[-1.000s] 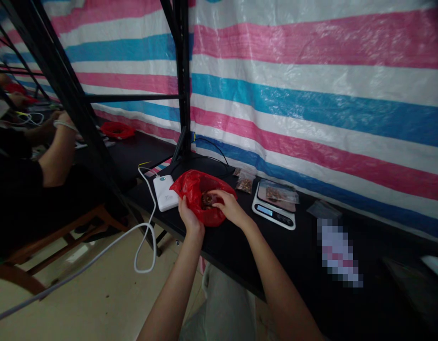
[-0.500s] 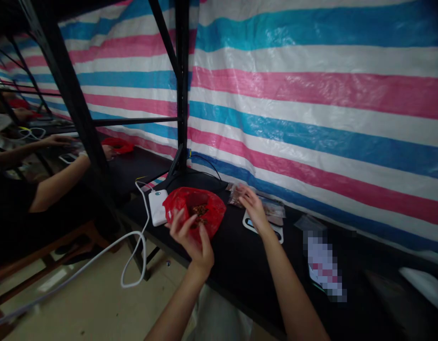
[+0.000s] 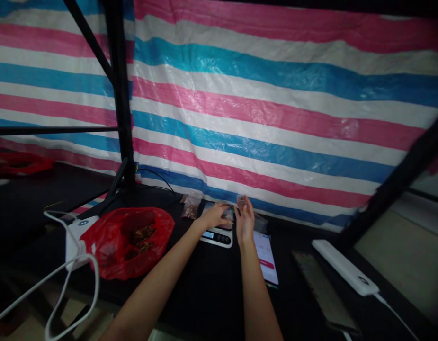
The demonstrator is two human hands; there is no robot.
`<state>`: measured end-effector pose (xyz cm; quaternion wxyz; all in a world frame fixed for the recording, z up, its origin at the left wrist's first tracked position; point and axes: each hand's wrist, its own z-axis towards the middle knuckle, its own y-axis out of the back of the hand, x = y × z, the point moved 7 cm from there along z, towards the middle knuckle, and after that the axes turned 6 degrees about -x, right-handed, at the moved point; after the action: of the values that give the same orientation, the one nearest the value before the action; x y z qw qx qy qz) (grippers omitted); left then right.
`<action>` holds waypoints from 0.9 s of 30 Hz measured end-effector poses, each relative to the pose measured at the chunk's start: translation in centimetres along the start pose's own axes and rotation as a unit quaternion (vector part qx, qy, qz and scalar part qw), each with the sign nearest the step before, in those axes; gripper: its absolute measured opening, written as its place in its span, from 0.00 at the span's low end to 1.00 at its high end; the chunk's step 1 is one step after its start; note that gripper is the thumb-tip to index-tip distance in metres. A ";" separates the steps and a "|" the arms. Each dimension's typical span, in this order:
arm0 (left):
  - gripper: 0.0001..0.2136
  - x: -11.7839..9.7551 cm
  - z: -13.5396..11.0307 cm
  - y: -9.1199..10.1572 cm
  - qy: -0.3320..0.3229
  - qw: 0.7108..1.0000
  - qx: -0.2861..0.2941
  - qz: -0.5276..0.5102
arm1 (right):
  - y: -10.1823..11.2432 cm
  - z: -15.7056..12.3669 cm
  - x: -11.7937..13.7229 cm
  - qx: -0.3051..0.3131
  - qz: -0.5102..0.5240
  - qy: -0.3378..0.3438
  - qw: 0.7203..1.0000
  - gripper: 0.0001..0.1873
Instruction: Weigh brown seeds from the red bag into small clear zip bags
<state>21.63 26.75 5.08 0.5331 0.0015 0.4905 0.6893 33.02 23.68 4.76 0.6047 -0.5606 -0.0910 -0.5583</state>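
Note:
In the head view, my left hand reaches over a white digital scale, fingers and thumb curled round the edge of a clear plastic bag. My right hand is just to the right, raised, its fingers round a small clear cup; its contents are too small to make out. Left of the scale lies a small clear bag filled with brown bits. An open red plastic bag holding brown dried pieces stands farther left, away from both hands.
A lit phone lies right of the scale, with a flat clear bag behind it. Farther right are a dark phone and a white power bank. White cable loops at the left. A black post rises behind the table.
The view has turned right. My left hand has left the red bag and moved over to the scale. My right hand has shifted right and now holds up the small cup.

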 end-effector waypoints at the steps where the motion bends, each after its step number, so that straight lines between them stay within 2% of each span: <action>1: 0.26 0.1 0.1 -0.5 -0.001 1.000 0.003 0.002 | 0.1 0.0 -0.3 -0.003 0.000 -0.008 1.000 0.21; 4: 0.25 0.3 0.1 -0.9 0.012 1.000 -0.007 0.021 | 0.3 0.3 -1.2 -0.012 0.003 -0.022 1.000 0.22; 10: 0.26 0.3 -0.6 0.3 0.043 0.994 -0.007 0.101 | 0.8 0.5 -1.7 -0.050 0.056 -0.025 0.997 0.19; 14: 0.26 0.5 -1.1 0.8 0.057 0.993 -0.026 0.100 | 0.5 0.3 -1.6 -0.045 0.047 -0.024 0.998 0.16; 20: 0.28 1.0 -1.1 0.4 0.041 0.998 -0.039 0.011 | 0.3 0.1 -1.7 -0.031 0.032 -0.030 0.999 0.15; 23: 0.26 0.8 -1.0 1.1 0.034 0.993 -0.086 -0.068 | 0.4 0.1 -1.8 -0.036 0.030 -0.033 0.998 0.16; 27: 0.26 1.1 -1.2 2.3 0.061 0.967 -0.148 -0.198 | 0.1 0.0 -1.0 -0.026 -0.018 -0.011 0.999 0.16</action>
<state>18.83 26.82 5.45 0.6221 -0.2165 0.4056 0.6338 32.70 24.24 3.93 0.5790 -0.5807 -0.0934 -0.5647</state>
